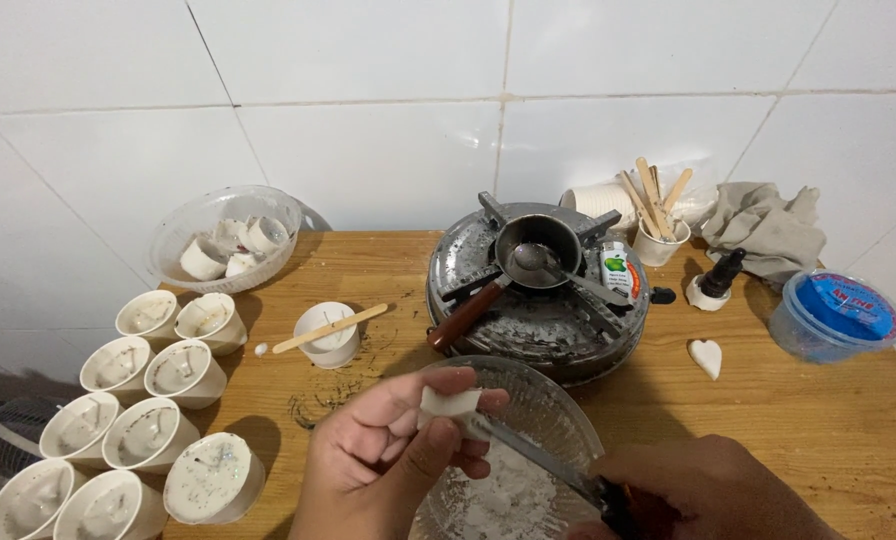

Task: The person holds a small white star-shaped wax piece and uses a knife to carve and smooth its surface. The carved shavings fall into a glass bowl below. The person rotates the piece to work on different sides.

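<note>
My left hand [388, 450] pinches a small white wax chunk [450, 402] over a clear glass bowl [558, 410] that holds white shavings. My right hand [708, 490] grips a knife [543, 455] by its dark handle; the blade lies against the underside of the chunk. Behind the bowl stands a round metal gas stove [538, 320] with a small pot [538, 250] and a spoon in it; the pot's reddish handle points to the front left.
Several white cups with wicks [148, 400] line the left side. One cup [328, 335] carries a wooden stick. A clear bowl of wax pieces [226, 240] sits back left. A cup of sticks [660, 230], a grey cloth [768, 225], a blue-lidded tub [838, 315] and a white heart shape [706, 356] are on the right.
</note>
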